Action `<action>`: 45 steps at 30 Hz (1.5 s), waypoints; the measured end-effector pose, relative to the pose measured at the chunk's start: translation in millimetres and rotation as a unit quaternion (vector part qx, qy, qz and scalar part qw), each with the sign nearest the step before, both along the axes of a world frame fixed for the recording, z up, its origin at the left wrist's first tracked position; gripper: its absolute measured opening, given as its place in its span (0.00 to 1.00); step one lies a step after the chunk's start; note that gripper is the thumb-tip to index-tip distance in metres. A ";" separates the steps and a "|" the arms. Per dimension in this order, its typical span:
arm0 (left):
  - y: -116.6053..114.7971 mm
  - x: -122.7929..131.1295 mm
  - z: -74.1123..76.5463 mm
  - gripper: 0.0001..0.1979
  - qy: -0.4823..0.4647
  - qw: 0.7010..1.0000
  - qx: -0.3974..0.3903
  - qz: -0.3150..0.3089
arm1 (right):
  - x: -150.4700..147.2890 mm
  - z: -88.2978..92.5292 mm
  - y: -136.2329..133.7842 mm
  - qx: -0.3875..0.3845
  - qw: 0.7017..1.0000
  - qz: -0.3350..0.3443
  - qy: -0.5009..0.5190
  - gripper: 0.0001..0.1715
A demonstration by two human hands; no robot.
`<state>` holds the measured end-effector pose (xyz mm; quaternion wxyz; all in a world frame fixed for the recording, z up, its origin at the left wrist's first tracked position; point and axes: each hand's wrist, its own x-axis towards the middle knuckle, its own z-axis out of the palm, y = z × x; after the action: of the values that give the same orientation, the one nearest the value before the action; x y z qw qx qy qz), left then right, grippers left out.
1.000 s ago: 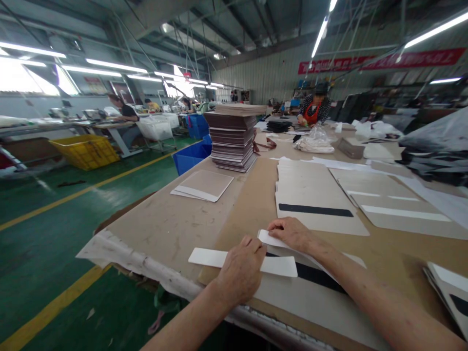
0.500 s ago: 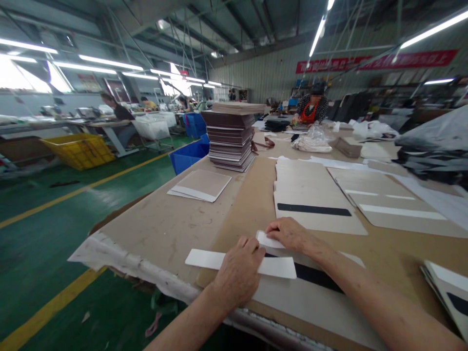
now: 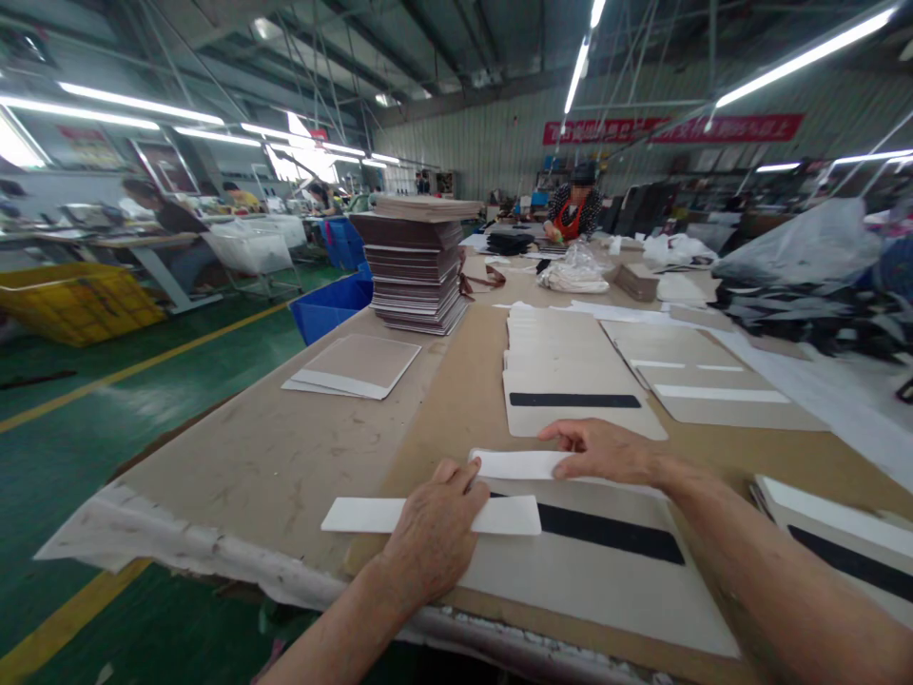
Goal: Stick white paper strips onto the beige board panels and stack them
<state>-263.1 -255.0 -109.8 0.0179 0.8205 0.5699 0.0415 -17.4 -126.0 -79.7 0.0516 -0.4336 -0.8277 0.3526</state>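
Now the right hand (image 3: 606, 452), thumb and fingers parted, has shifted toward three o'clock along the flat white strip (image 3: 517, 464) at the twelve-o'clock edge of a beige rectangular panel (image 3: 577, 595); the left hand (image 3: 435, 528), grip unclear, partly covers a second white strip (image 3: 357, 515)

I view a flat panel (image 3: 585, 595), pale grey-beige, lying near and right of centre. A black strip (image 3: 613, 535) crosses its face from left to right — its right end stops short of the panel's right edge. An edge-side white strip (image 3: 520, 464) runs along the panel's far edge; I confirm its left end at the far left corner, its right part being mostly obstructed. A loose white strip (image 3: 363, 515), long and narrow, overlaps the left part of the black strip at a slight angle — its left end projects past the panel's left edge, middle hidden.
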 end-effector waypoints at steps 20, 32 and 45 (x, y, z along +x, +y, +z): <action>4.8 -3.2 -12.6 0.22 0.013 1.000 0.006 0.010 | 92.9 -48.8 -52.9 0.087 0.937 -0.337 0.023 0.06; 5.3 -3.5 -10.7 0.23 0.024 1.000 -0.001 0.011 | 83.5 -47.1 -51.4 0.117 0.927 -0.353 -0.058 0.04; 6.5 -2.8 -4.2 0.24 0.034 0.999 0.011 -0.012 | 77.3 -44.5 -54.1 0.221 0.937 -0.249 -0.110 0.06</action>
<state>-265.9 -248.5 -114.0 -0.0100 0.8285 0.5596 0.0198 59.9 -180.1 -124.2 0.1412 -0.6394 -0.7508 0.0870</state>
